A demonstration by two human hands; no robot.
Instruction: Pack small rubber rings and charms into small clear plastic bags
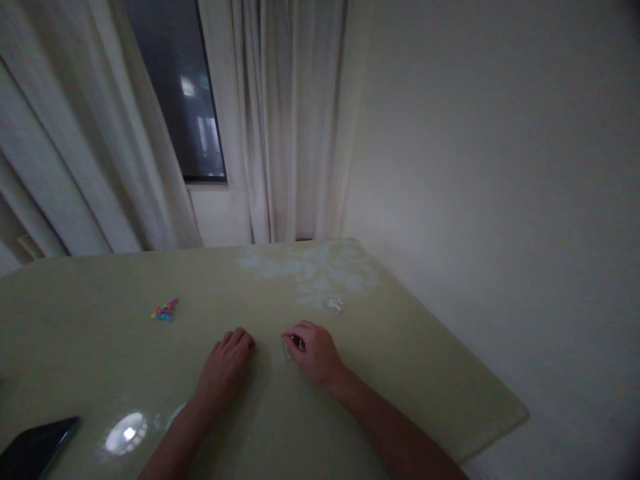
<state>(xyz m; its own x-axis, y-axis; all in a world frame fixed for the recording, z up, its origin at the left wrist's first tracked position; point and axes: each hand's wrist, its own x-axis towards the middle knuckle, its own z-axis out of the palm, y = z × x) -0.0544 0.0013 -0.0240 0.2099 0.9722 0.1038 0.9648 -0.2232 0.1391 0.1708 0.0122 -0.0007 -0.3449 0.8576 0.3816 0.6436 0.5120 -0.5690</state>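
My right hand (316, 351) is closed in a pinch just above the table, right of the middle. A tiny yellowish and pink piece (283, 335) shows at its fingertips, too small to name. Thin pale strands show by the fingers. To its left, my left hand (227, 363) rests on the table with its fingers curled down; whatever may be under them is hidden. Some way beyond the left hand lies a small pile of bright, multicoloured little pieces (164, 311). A small white item (335, 305) sits past my right hand, its kind unclear.
The table (400, 347) has a pale green cover with a white leaf pattern at the far end. A dark flat device (37, 445) lies at the near left, close to a bright reflection. Curtains (295, 120) and a window stand behind; a wall (490, 200) runs along the right.
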